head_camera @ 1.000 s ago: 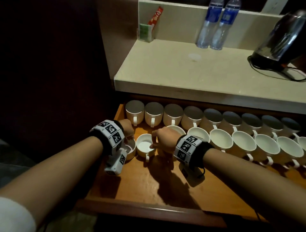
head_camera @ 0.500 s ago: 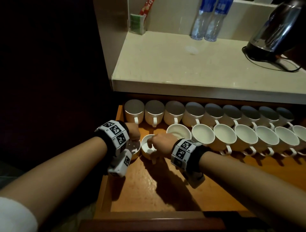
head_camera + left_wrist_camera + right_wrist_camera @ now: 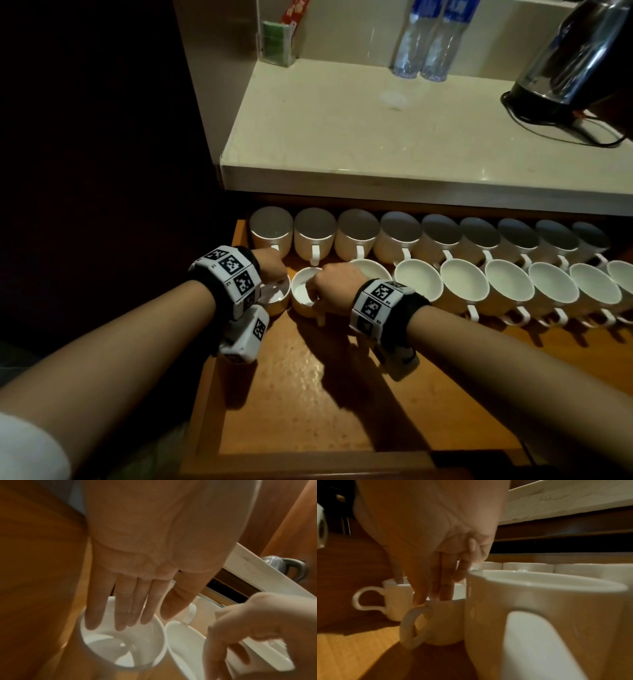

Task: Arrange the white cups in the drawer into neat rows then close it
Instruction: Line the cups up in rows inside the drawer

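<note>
An open wooden drawer (image 3: pixel 342 394) holds white cups in two rows: a back row (image 3: pixel 400 240) under the counter's edge and a front row (image 3: pixel 507 284), all with handles toward me. My left hand (image 3: pixel 274 270) has its fingers (image 3: pixel 120 615) dipped straight into the leftmost front cup (image 3: pixel 274 294) (image 3: pixel 120 649), thumb outside the rim. My right hand (image 3: pixel 332 284) (image 3: pixel 433 597) pinches the rim of the second front cup (image 3: pixel 303 294) (image 3: pixel 443 622), fingers inside and thumb above its handle. That cup stands against the third one (image 3: pixel 539 615).
Above the drawer a pale counter (image 3: pixel 376 144) carries two water bottles (image 3: pixel 428 41), a dark kettle (image 3: pixel 575 58) with its cord and a holder of sachets (image 3: pixel 277 37). The drawer's front rail (image 3: pixel 308 469) is nearest me. Darkness lies to the left.
Both hands and the two cups they hold have edged slightly toward the back row. The head view has shifted a little; the other cups stay put.
</note>
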